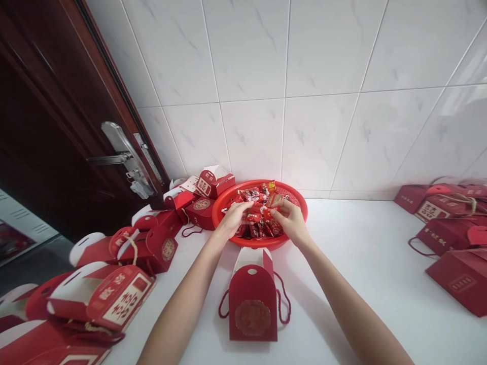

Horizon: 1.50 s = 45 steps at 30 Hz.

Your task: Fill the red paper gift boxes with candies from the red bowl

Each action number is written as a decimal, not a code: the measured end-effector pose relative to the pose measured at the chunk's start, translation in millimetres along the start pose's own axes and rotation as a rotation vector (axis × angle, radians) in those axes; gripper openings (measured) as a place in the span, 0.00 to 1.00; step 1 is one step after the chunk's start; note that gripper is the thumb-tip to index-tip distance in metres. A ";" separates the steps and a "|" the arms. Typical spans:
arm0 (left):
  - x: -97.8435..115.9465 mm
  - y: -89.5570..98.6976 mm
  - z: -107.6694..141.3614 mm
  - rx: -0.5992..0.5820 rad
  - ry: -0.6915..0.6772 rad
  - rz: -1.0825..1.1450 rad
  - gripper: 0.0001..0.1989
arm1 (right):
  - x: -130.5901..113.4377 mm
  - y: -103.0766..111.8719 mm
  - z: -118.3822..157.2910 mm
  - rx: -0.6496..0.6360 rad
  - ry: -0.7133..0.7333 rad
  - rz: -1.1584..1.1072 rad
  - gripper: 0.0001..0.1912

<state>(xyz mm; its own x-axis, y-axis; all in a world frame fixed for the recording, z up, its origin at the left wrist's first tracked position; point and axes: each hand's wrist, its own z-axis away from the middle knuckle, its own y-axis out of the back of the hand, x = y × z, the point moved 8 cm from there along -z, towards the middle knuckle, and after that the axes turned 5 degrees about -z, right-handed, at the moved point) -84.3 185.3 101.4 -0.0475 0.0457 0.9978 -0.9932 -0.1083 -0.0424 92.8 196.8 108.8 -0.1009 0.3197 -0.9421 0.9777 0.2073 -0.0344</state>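
Both hands are over a red plastic basket (300, 203) filled with wrapped candies (262, 230). My left hand (235, 220) has its fingers closed around a red-wrapped candy (253, 217) at the left of the pile. On the other side, my right hand (291, 220) pinches another red-wrapped candy (269, 214) between thumb and fingers. Directly in front of the basket stands a red gift box (253, 304) with its top flaps up, a gold round emblem on its front and dark red cords hanging at both sides. Its inside is hidden from this angle.
Several open red gift boxes (152, 248) crowd the left of the white table (335, 268), some with rope handles. More red boxes (452, 233), which look closed, sit at the right. Behind rises a white tiled wall (251, 137); a dark wooden door (57, 101) is at left.
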 end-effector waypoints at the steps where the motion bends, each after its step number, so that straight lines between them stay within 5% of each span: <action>1: -1.5 1.3 -0.8 0.011 0.011 0.002 0.11 | 0.2 0.3 0.1 0.005 0.005 0.014 0.18; 18: 2.9 7.0 0.9 0.089 -0.036 -0.107 0.13 | -4.7 4.3 1.6 0.043 -0.004 -0.057 0.18; 29: 13.2 -2.4 4.6 -0.051 -0.184 -0.215 0.06 | -10.7 8.4 2.6 0.030 0.027 0.006 0.10; 38: 17.0 -8.2 4.4 -0.152 -0.308 -0.259 0.06 | -1.7 -1.2 1.2 -0.051 0.012 0.057 0.14; 45: 24.6 -15.7 10.7 -0.230 -0.427 -0.332 0.08 | -2.0 -19.7 6.4 -0.251 -0.015 0.082 0.18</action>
<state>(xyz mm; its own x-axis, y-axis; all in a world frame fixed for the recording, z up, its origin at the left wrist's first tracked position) -68.8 177.5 127.1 0.2693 -0.3687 0.8897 -0.9476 0.0636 0.3132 74.9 186.1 109.2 -0.0187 0.3319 -0.9431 0.9060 0.4046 0.1244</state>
